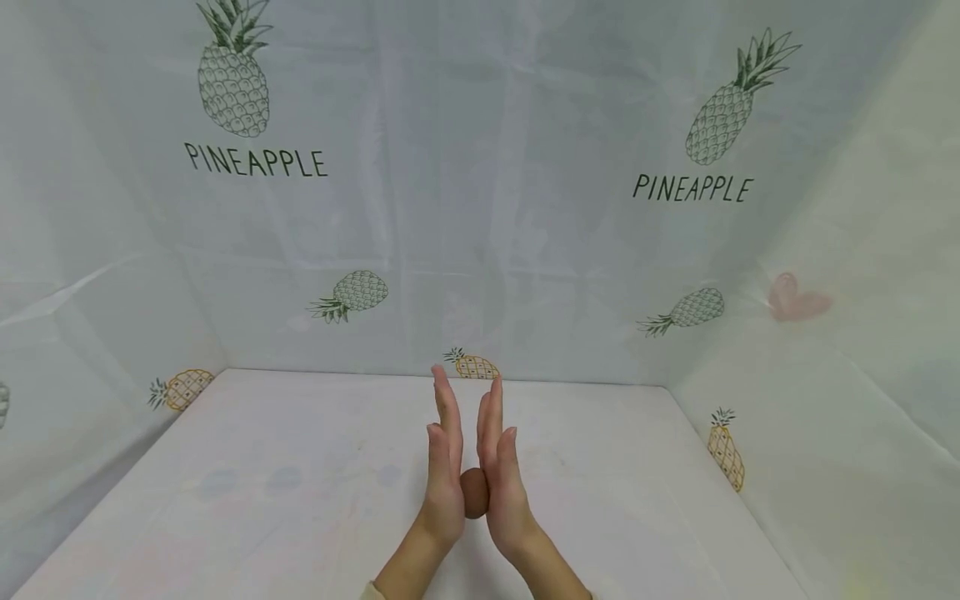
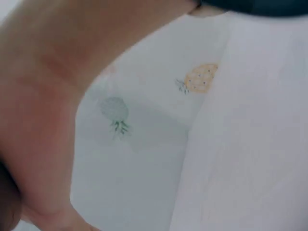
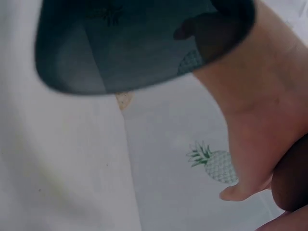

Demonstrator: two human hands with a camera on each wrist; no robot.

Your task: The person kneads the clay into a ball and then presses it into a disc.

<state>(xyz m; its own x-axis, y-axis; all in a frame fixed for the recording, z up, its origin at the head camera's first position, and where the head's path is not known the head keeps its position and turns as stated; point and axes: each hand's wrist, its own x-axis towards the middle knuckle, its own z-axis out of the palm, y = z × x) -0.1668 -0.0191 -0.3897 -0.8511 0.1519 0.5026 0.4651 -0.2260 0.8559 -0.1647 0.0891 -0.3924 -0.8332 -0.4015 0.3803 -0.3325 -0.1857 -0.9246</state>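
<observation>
Between the two palms sits a brown, rounded lump (image 1: 474, 493), smooth like clay or dough; its material I cannot tell for sure. My left hand (image 1: 446, 475) presses it from the left, with fingers straight and pointing up and away. From the other side my right hand (image 1: 501, 475) presses it, its fingers straight too. The fingertips of the two hands stand apart. In the right wrist view the brown lump (image 3: 292, 180) touches the base of the palm. Only a dark edge of the lump (image 2: 7, 202) shows at the lower left of the left wrist view.
Beneath the hands lies a white table surface (image 1: 315, 517). A pale sheet (image 1: 465, 183) printed with pineapples hangs behind the table and along both sides. In the right wrist view a dark glossy shape (image 3: 144, 53) covers part of the top.
</observation>
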